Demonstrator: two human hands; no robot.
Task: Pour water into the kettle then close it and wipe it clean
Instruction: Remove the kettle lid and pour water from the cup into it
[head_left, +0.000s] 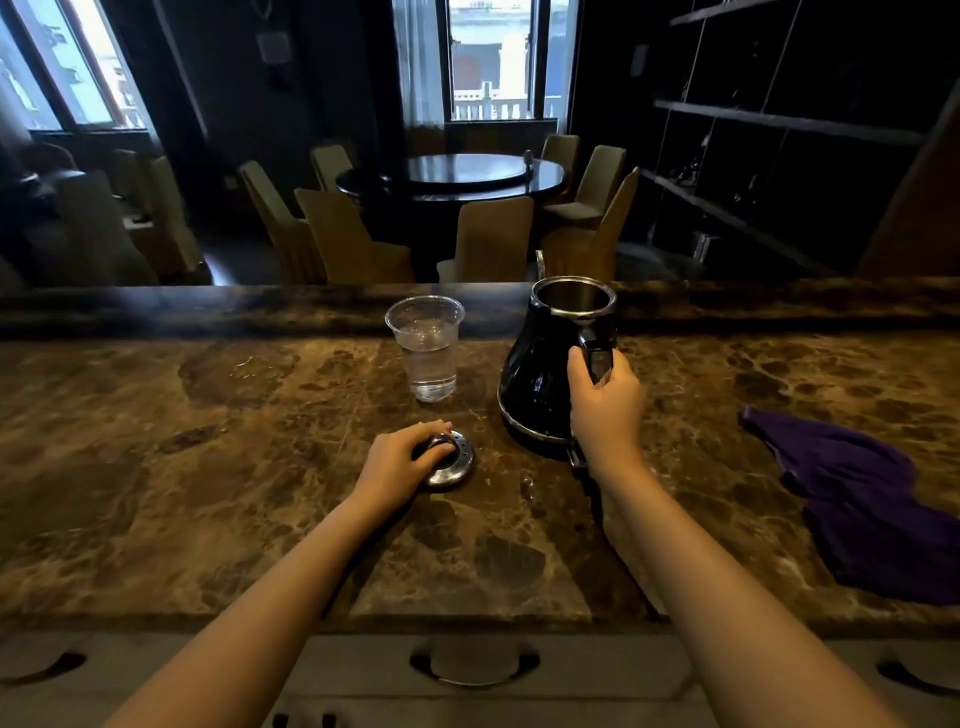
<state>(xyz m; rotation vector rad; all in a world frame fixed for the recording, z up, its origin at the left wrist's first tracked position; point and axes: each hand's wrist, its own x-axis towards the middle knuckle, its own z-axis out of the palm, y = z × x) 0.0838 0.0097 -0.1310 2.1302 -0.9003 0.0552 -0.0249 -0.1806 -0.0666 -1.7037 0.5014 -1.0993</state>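
A black kettle with a silver rim stands open on the brown marble counter. My right hand is wrapped around its handle. The kettle's round metal lid lies flat on the counter in front of the cup, and my left hand rests on it with the fingers curled over its knob. A clear plastic cup, over half full of water, stands just left of the kettle. A purple cloth lies crumpled at the right of the counter.
A raised ledge runs along the counter's far edge behind the cup and kettle. Drawers with cut-out handles sit below the near edge. Beyond the counter are a round dining table with chairs and dark shelves at the right.
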